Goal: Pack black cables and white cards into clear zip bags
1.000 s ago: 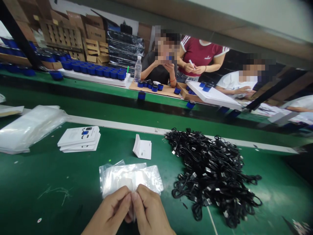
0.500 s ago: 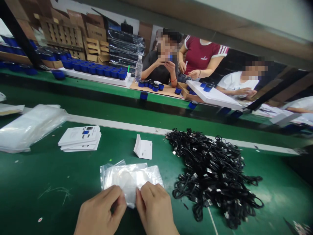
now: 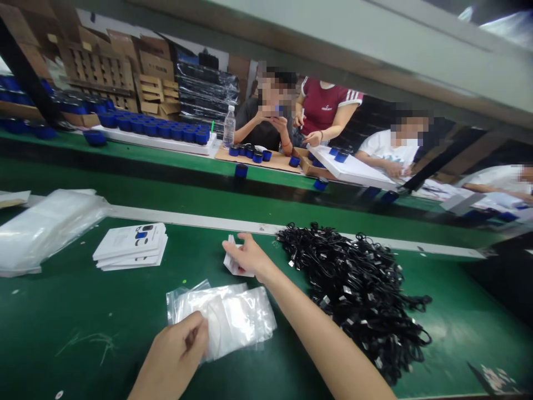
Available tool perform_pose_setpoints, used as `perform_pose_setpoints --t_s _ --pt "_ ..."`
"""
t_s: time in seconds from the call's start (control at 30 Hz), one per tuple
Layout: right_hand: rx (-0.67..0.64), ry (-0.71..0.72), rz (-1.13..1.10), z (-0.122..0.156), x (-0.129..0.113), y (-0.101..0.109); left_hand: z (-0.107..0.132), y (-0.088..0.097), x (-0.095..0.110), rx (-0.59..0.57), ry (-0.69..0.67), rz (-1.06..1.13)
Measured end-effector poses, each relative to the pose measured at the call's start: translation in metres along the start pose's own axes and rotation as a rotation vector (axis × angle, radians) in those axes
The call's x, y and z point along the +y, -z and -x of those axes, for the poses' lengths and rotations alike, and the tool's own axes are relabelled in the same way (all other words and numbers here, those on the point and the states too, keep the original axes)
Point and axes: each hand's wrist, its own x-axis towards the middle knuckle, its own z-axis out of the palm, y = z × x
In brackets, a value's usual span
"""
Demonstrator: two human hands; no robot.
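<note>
left hand (image 3: pixel 175 350) curled, low on the clear plastic bag (image 3: pixel 229 319), which lies flat on the green bench (image 3: pixel 58 300); cannot tell if it grips. right arm (image 3: pixel 308 322) stretched forward, right hand (image 3: pixel 247 256) open-fingered on the folded white leaflet (image 3: pixel 233 264), hold unclear. black cable pile (image 3: pixel 353 294) just right of that hand. stack of leaflets (image 3: pixel 131 247) left of it.

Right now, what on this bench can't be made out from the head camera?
Head view only:
The white leaflet: the right hand covers most of it.
Inside the clear plastic bag: glare and the left hand hide the contents.
The black cable pile: ends too small to identify.
The leaflet stack: print too small to read.
</note>
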Motion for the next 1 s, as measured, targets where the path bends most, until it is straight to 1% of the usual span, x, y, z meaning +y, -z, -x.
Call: perform_pose_setpoints --t_s 0.07,0.17,0.3,0.4,0.47,0.5,0.57,0.6,0.67,0.73,0.83,0.9,0.93,1.0 --pt "-0.033 -0.051 -0.007 -0.007 0.002 -0.001 0.0 0.0 -0.002 -0.022 0.008 0.018" --pt "-0.054 -0.076 -0.02 -0.005 0.007 0.001 0.001 0.002 -0.005 -0.034 0.026 0.047" --pt "-0.033 -0.082 -0.012 -0.003 0.014 0.007 0.001 0.003 -0.003 -0.035 0.04 0.085" --pt "0.005 -0.049 0.03 0.0 0.017 0.016 0.001 0.005 0.0 -0.022 0.054 0.124" --pt "0.084 0.025 0.07 0.011 0.017 0.024 0.0 0.01 0.0 0.01 0.076 0.168" --pt "0.133 0.077 0.091 0.021 0.016 0.027 -0.001 0.014 -0.001 0.044 0.096 0.203" --pt "0.208 0.188 0.128 0.047 0.014 0.029 -0.003 0.023 -0.004 0.136 0.155 0.28" --pt "0.22 0.235 0.145 0.063 0.014 0.027 -0.005 0.027 -0.005 0.191 0.185 0.31" --pt "0.193 0.309 0.191 0.092 0.015 0.017 -0.007 0.033 -0.004 0.275 0.222 0.328" --pt "0.111 0.482 0.348 0.114 0.019 0.0 -0.009 0.035 0.0 0.315 0.198 0.296" --pt "0.078 0.66 0.448 0.128 0.03 -0.028 -0.01 0.03 0.01 0.404 0.115 0.165" --pt "0.12 0.705 0.421 0.128 0.037 -0.043 -0.009 0.028 0.015 0.468 0.092 0.085" --pt "0.167 0.7 0.377 0.128 0.041 -0.05 -0.009 0.028 0.016 0.49 0.094 0.065" --pt "0.289 0.623 0.236 0.129 0.049 -0.063 -0.01 0.03 0.016 0.526 0.104 0.049"
